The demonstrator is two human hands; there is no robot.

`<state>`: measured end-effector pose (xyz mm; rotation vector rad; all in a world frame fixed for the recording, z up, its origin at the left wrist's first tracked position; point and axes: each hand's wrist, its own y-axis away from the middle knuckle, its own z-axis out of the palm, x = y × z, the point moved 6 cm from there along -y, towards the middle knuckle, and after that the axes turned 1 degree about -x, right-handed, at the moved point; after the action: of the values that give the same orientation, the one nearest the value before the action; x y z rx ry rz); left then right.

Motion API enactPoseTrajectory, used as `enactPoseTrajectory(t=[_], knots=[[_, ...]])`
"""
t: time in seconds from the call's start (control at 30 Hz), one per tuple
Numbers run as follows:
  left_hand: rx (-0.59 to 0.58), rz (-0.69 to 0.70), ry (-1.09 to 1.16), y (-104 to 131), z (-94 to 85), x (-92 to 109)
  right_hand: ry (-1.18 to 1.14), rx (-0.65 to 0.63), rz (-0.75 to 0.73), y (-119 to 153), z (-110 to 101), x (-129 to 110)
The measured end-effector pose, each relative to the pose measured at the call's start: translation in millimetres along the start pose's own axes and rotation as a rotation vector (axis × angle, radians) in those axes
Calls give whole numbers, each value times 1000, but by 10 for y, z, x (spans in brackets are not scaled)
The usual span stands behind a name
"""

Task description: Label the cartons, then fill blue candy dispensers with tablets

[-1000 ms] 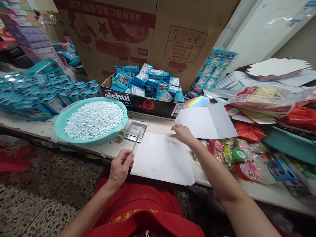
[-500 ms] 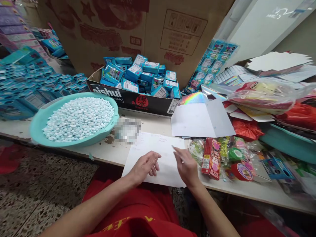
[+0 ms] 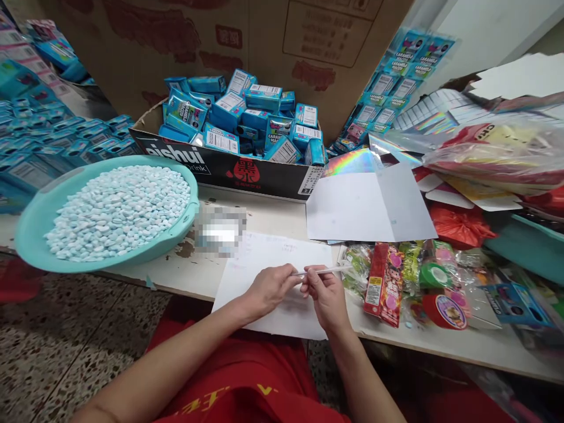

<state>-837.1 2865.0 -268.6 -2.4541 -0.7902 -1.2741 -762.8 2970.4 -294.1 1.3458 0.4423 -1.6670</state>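
Evidently slim and straight, a whitish stick (image 3: 331, 270) is held nearly level above a white sheet with faint writing (image 3: 251, 264) on the tabletop (image 3: 273, 208). The left hand (image 3: 269, 291) has its fingers pinching the stick's left end; the right hand (image 3: 326, 296), just beside it, pinches farther along, leaving a pale, slightly blurred length jutting toward a clear-wrapped packet (image 3: 358, 263).

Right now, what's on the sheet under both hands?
The sheet bears faint, unreadable writing near its far edge. The left hand and right hand, holding a thin stick, hide whatever lies beneath them.
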Motion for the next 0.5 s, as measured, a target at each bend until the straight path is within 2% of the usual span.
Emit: enactPoseTrajectory(t=[0.03,0.1,0.2,0.27,0.3,0.37,0.43,0.5], knots=[[-60,-44,39,57,-2,-33,17,13,-21,41,-41,-25],[-105,-138,82,203,-61,-137,-4,148,-103,117,-238,-160],[-67,-310,31,396,-187,-369,-99,427,-281,216,-582,-456],[-8,-320,-83,411,-231,-455,-90,439,-301,179,-612,-558],[34,-256,-165,370,-231,-449,-72,404,-278,124,-567,-560],[119,-19,-344,231,-170,-353,-46,334,-221,-26,-426,-484],[177,225,-514,94,-41,-251,-18,305,-185,-194,-293,-357],[203,364,-659,-11,86,-220,67,280,-168,-359,-192,-235]])
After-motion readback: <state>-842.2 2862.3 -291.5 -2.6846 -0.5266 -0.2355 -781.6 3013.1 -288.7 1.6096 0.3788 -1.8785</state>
